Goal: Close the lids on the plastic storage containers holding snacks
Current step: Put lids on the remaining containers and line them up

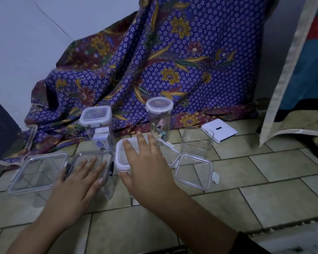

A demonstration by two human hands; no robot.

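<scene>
While both hands rest flat on containers at centre frame, the lot stands as follows.

Surface: tiled floor (264,189), with patterned cloth (173,61) draped behind across the upper half of the frame.

Right hand (147,162): fingers spread, palm down on the white-rimmed lid (121,158) of the centre container; pressing it seated, by my reading.

Left hand (81,178): fingers spread, laid flat on the dark-latched clear container (92,171), left of centre.

Lid latches, centre container: side flaps appear to stand out unclipped at its right edge; hard to tell.

Closed stock: square-lidded container (96,123) and round-lidded jar (159,116), upright at mid-frame against the cloth, both holding small items.

Open stock: clear container without lid (196,143), right of centre, contents not discernible.

Loose lids: large clear lid (37,175) at far left; smaller clear lid (195,171) just below the open container.

Other: white flat box (219,130), right of centre.

Step in hand: seating the centre lid.

Next move calls for: even downward pressure, then folding each flap until it catches; afterwards matching the loose lids to open containers.
</scene>
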